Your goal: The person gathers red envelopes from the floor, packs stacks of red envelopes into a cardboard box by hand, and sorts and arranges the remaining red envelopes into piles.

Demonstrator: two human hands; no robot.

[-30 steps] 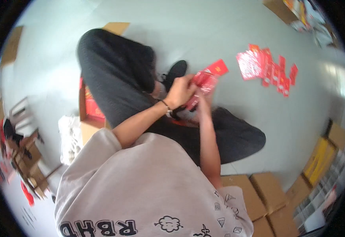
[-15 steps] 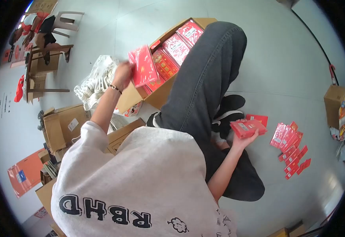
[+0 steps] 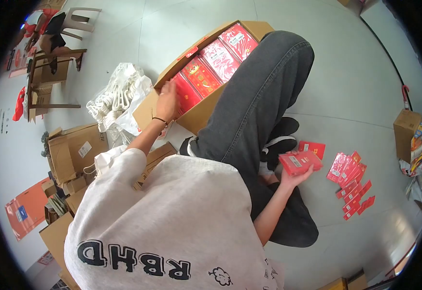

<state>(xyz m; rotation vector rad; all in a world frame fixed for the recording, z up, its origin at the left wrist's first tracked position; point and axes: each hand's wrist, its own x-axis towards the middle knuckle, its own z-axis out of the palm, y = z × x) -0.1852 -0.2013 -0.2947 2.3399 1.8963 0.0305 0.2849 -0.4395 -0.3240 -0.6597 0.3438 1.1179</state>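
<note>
My left hand (image 3: 168,102) reaches into the near end of an open cardboard box (image 3: 203,112). Its fingers are closed at the left edge of a red envelope pack (image 3: 186,93); the fingertips are blurred and partly hidden. Further along the box lie a red pack with gold print (image 3: 201,77), a pink-and-white patterned pack (image 3: 219,59) and another red pack (image 3: 238,40). Beside my shoe, my right hand (image 3: 299,179) grips a stack of red envelopes (image 3: 300,162) with a white label on top.
Red envelope packs (image 3: 348,176) lie spread on the floor at right, and one red packet (image 3: 312,148) lies behind the held stack. White hangers (image 3: 119,94) are heaped left of the box. Cartons (image 3: 78,152) stand at left. A person (image 3: 51,36) sits by a table.
My left hand has moved right and down, bringing the red envelope pack from above the box's edge into its near end. My right hand still holds its stack, tilted slightly differently.
</note>
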